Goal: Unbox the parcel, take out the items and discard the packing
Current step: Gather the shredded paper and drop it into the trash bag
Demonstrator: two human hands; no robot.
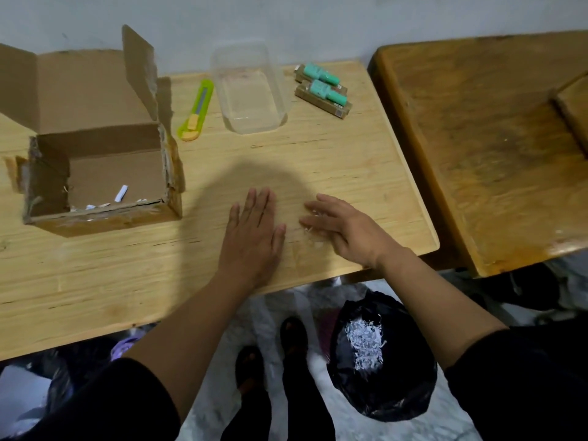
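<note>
Lying flat on pale grainy wooden table (318, 148): left hand (254, 227), palm down, fingers straight and together, gripping nothing. Resting just at 3 o'clock of it: right hand (343, 224), fingers spread and slightly curled, edge pressing the tabletop, holding nothing firmly; thin white paper shreds (310, 232) showing under and beside its fingertips, lying between the two hands, touching the right one. Sitting well apart at 10 o'clock of the hands: open cardboard box (95, 173), brown corrugated, rectangular, flaps standing up, rims ragged with torn tape, nearly empty, a few white paper scraps (121, 193) lying on its floor. Lying at 12 o'clock of the left hand, just beside the box: utility knife (194, 111), lime-green plastic with yellow slider, slim and long. Standing next to it at 3 o'clock: clear plastic container (251, 87), rectangular with rounded corners, glossy. Lying at 1 o'clock of the hands, far edge of table: two teal bottles (324, 85), cylindrical, each on a brown card pack, side by side and angled. Sitting on the floor at 6 o'clock of the right hand, below the table edge: black plastic bag (381, 370), crinkly and shiny, mouth open, a clump of white shredded paper showing inside. Abutting at 3 o'clock: darker worn wooden table (477, 138), scuffed varnish.
</note>
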